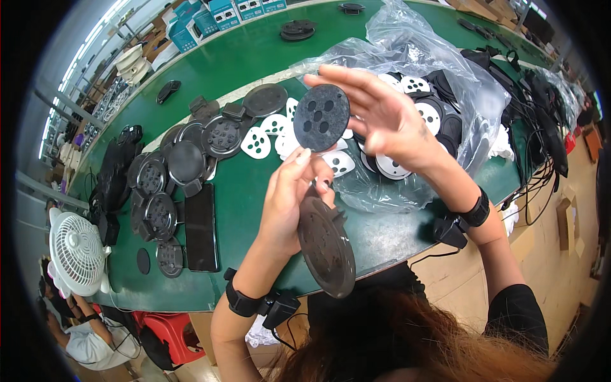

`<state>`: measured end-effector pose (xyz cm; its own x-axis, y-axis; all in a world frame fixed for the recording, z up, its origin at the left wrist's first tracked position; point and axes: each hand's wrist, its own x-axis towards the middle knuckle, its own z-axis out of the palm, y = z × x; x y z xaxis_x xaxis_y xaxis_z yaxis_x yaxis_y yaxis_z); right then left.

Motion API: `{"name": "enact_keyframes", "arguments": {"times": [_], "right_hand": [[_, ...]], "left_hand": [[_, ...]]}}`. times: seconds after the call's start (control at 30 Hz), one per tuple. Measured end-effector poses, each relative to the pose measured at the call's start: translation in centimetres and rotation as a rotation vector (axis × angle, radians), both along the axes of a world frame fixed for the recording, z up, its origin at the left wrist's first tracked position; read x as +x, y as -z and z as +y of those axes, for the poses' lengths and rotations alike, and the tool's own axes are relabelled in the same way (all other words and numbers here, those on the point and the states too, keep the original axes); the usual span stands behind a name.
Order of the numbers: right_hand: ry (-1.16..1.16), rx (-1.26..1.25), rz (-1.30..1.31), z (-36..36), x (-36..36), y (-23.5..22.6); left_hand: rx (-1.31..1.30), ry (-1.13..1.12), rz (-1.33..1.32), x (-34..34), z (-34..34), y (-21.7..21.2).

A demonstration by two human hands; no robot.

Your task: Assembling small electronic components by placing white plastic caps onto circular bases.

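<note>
A: Please tell me, where is the dark round pad with holes [322, 113]?

B: It is held up in the air, in front of the left side of the clear plastic bag [414, 51]. Its face with the holes is turned to the camera.

A: And which hand is holding it?

B: The left hand [285, 207]. Its thumb and a finger are closed on the lower edge of the pad. At the same hand there is also a black round base [326, 245], tilted, nearer to the person than the bag. How the other fingers grip this base, I cannot tell, because it is partly hidden.

A: What about the right hand [391, 124]?

B: It is open, in front of the bag, with the fingers stretched out behind the upper side of the pad. Whether they touch the pad, I cannot tell.

A: Which things are around?

B: Just left of the bag, white pads with holes [256, 142] lie on the green table [234, 186]. Farther left from the bag there is a group of black round parts [185, 163], and beside them a black flat slab [201, 229]. The white fan [79, 251] is well apart from the bag, on its left. Blue boxes [224, 14] stand behind and left of the bag.
</note>
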<state>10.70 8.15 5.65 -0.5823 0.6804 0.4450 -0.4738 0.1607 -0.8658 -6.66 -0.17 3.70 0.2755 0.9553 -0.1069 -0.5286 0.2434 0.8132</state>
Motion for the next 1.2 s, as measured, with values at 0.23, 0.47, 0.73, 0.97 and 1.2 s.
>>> {"name": "enact_keyframes", "arguments": {"times": [0.23,0.47,0.73,0.97,1.2], "right_hand": [[0.068,-0.061,0.034,-1.7,-1.6,1.6],[0.234,-0.1,0.09,-0.2,-1.0,1.8],[0.307,0.119,-0.061,1.8,3.1,-0.9],[0.304,0.056,-0.251,0.4,2.8,-1.4],[0.383,0.036,-0.319,-0.1,1.6,-0.9]], "left_hand": [[-0.089,0.098,-0.166,0.5,-0.4,0.8],[0.053,0.167,-0.302,0.0,0.0,0.3],[0.368,-0.268,0.104,-1.4,0.2,-1.4],[0.452,-0.458,0.365,-1.9,-0.1,-1.7],[0.659,-0.45,0.387,-1.1,0.1,-1.1]]}}
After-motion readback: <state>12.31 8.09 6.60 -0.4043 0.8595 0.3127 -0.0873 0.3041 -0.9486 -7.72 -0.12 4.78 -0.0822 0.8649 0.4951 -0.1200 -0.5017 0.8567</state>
